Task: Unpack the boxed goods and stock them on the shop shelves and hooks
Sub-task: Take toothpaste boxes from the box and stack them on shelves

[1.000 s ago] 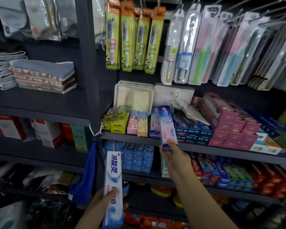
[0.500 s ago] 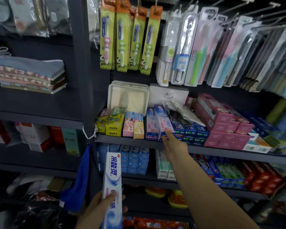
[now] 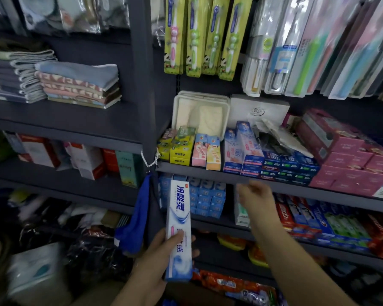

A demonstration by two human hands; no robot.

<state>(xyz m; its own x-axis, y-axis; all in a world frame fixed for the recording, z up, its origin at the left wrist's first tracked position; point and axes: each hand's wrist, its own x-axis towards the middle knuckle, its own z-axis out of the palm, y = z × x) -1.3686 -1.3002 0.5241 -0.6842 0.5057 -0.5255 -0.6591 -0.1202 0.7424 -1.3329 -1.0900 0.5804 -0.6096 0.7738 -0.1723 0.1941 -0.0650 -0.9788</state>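
My left hand (image 3: 157, 259) grips a long white and blue toothpaste box (image 3: 179, 226), held upright in front of the lower shelf. Just below the edge of the middle shelf (image 3: 208, 172) my right hand (image 3: 255, 196) hangs blurred, fingers loosely curled, with nothing in it. A white and blue Crest toothpaste box (image 3: 247, 141) leans on the row of toothpaste boxes on the middle shelf, above my right hand.
Toothbrush packs (image 3: 199, 36) hang on hooks above. Pink boxes (image 3: 352, 157) fill the shelf's right side, small yellow and pink boxes (image 3: 187, 147) its left. Folded towels (image 3: 77, 85) lie on the left shelving. A blue cloth (image 3: 137, 219) hangs from the dark upright post (image 3: 142, 74).
My right hand set the Crest box onto the middle shelf, let go of it and drew back down below the shelf edge. My left hand kept hold of its box.
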